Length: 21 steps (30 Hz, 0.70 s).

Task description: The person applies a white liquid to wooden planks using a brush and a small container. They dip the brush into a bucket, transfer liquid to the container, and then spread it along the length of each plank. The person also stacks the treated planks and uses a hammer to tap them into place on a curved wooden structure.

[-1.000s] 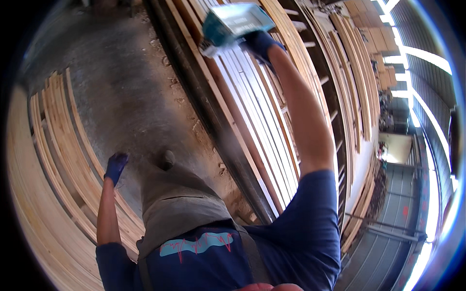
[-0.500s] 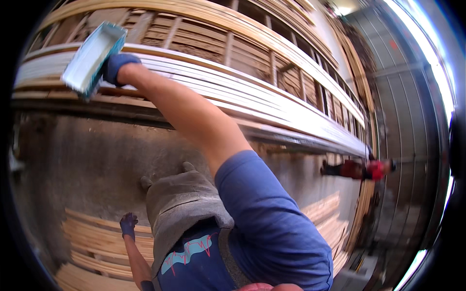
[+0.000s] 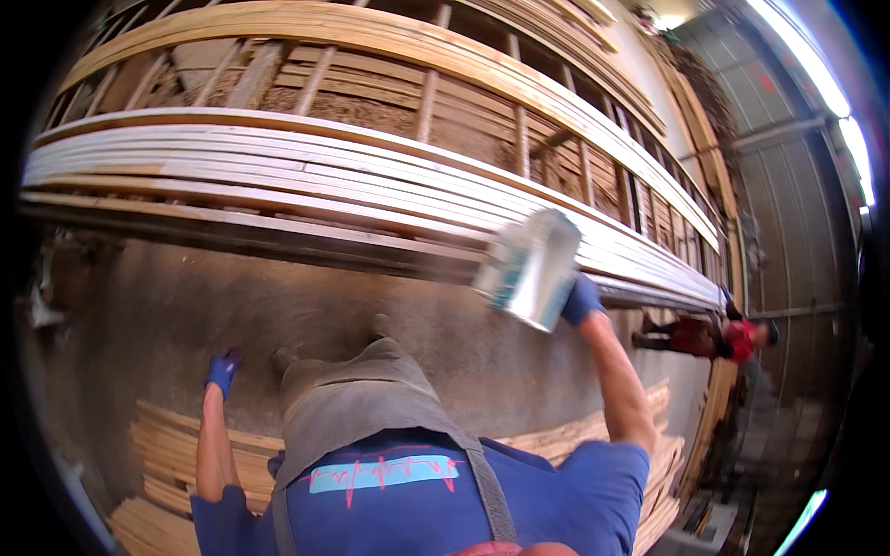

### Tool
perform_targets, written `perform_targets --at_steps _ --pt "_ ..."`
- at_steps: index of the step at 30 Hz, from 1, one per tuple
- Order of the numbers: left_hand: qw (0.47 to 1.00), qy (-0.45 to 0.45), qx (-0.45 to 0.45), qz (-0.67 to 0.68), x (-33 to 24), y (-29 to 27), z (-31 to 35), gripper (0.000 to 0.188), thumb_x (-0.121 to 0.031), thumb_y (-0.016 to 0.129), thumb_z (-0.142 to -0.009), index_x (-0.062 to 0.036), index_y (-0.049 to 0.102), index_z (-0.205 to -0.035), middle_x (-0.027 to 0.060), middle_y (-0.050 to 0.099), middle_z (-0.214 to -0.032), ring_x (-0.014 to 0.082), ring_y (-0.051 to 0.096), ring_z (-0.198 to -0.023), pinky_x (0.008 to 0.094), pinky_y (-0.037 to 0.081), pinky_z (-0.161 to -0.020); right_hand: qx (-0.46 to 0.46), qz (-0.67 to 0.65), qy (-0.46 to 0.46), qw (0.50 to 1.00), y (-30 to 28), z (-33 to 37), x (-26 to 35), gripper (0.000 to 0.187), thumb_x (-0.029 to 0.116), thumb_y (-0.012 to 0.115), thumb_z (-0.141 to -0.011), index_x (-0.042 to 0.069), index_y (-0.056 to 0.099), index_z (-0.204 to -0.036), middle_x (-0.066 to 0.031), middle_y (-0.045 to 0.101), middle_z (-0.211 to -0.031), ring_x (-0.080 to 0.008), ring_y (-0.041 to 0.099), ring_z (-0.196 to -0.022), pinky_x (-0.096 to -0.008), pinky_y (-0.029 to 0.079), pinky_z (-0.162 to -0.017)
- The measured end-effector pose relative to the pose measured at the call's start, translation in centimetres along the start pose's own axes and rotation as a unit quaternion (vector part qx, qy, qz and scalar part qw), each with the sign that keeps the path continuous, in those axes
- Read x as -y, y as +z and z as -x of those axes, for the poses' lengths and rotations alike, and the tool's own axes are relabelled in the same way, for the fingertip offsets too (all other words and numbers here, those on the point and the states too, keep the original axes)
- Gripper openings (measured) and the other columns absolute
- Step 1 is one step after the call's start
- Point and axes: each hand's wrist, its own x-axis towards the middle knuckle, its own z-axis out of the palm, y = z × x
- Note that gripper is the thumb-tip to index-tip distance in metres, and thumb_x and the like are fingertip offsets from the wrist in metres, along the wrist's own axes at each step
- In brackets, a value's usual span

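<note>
My right hand [image 3: 582,299], in a blue glove, grips a box-shaped tub [image 3: 533,269], white inside with teal sides. Motion blurs the tub, and its contents cannot be made out. It hangs tilted at the front edge of a row of long white-coated boards [image 3: 278,157], toward their right part; whether it touches them is unclear. My left hand [image 3: 222,371], also gloved in blue, hangs low at my left side, away from the boards. Its fingers are loosely bent and apart, and nothing shows in them.
Beyond the white boards, a rack with bare wooden boards [image 3: 371,32] runs across. Stacked planks [image 3: 176,445] lie behind me on both sides. At the far right a person in red [image 3: 732,338] stands by the boards' end. Concrete floor [image 3: 185,296] lies underfoot.
My right hand has swept the tub from the far left of the white boards toward the right and nearer to me. My left hand has shifted slightly forward and left.
</note>
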Motion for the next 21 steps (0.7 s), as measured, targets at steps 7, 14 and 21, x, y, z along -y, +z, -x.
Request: perform_targets --at_steps 7,14,21 --pt "0.993 -0.085 -0.004 0.086 -1.6 5.3 4.6 0.027 -0.023 0.064 -0.087 0.0005 0.067 -0.1 0.01 0.068 -0.089 0.0155 0.063 -0.075 0.033 0.051 -0.065 -0.027 -0.136 0.041 0.989 1.8 0.3 -19.8 0.032 0.024 0.059 -0.085 0.007 0.063 -0.112 -0.0159 0.066 -0.109 -0.0324 0.061 -0.103 -0.0376 0.05 -0.084" --pt "0.978 -0.201 0.046 0.007 -2.9 7.2 11.8 0.039 -0.032 0.054 -0.093 0.0052 0.065 -0.1 0.012 0.07 -0.086 0.0208 0.068 -0.073 0.0345 0.054 -0.067 -0.037 -0.356 0.027 0.933 -1.3 -10.0 -15.3 0.033 0.01 0.062 -0.085 -0.001 0.061 -0.116 -0.0132 0.068 -0.102 -0.0214 0.064 -0.091 -0.0352 0.051 -0.077" --pt "0.971 -0.196 0.085 -0.105 4.7 6.0 12.7 0.029 -0.022 0.056 -0.091 -0.0025 0.064 -0.111 0.0102 0.071 -0.093 0.0234 0.07 -0.086 0.0329 0.054 -0.073 0.125 -0.491 -0.221 0.833 -6.2 -21.7 3.7 0.034 0.017 0.047 -0.094 0.006 0.056 -0.125 -0.0142 0.063 -0.119 -0.0259 0.062 -0.106 -0.0371 0.05 -0.091"
